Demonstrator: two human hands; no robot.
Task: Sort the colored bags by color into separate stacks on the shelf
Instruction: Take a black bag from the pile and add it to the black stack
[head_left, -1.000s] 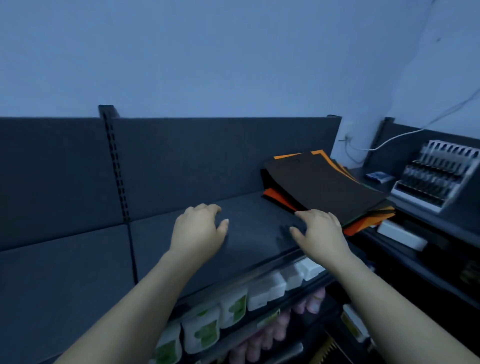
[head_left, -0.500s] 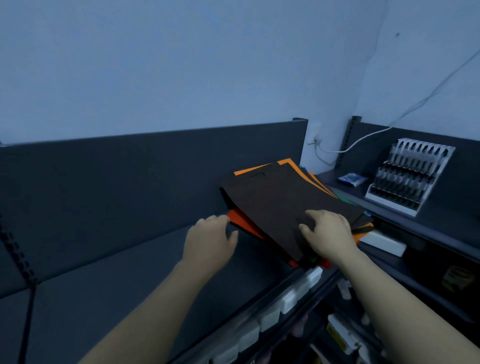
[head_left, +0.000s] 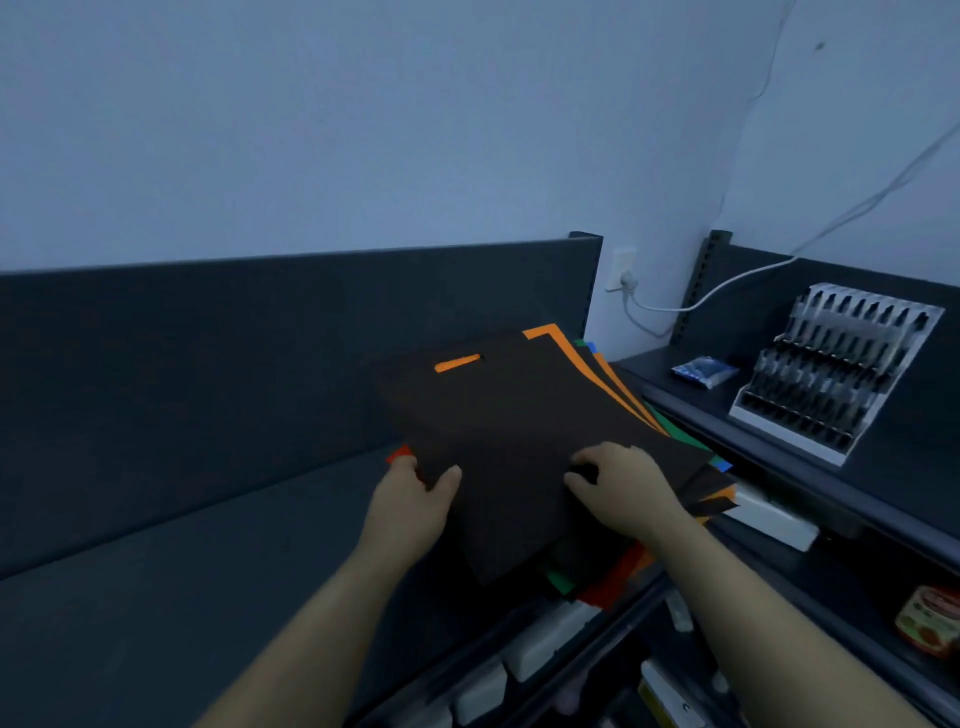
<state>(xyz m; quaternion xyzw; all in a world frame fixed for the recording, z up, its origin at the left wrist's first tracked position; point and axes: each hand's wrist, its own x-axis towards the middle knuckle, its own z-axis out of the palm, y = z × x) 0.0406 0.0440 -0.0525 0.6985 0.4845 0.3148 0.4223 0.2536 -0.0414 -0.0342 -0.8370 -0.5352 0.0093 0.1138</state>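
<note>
on the shelf (head_left: 208, 571), left hand (head_left: 410, 499) pinches the black bag (head_left: 519, 441) edge; right hand (head_left: 623, 488) presses, curled, on top. next: lift it off the mixed stack (head_left: 613, 582).

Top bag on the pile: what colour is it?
Black or very dark brown; the top bag shows orange through its handle slot, in the head view.

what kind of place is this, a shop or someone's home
Most likely a small shop or its stockroom. Dark metal retail shelving with slotted uprights lines the wall, a white tiered display rack stands on the next shelf, and packaged goods fill the row below the mixed pile of colored bags.
</note>
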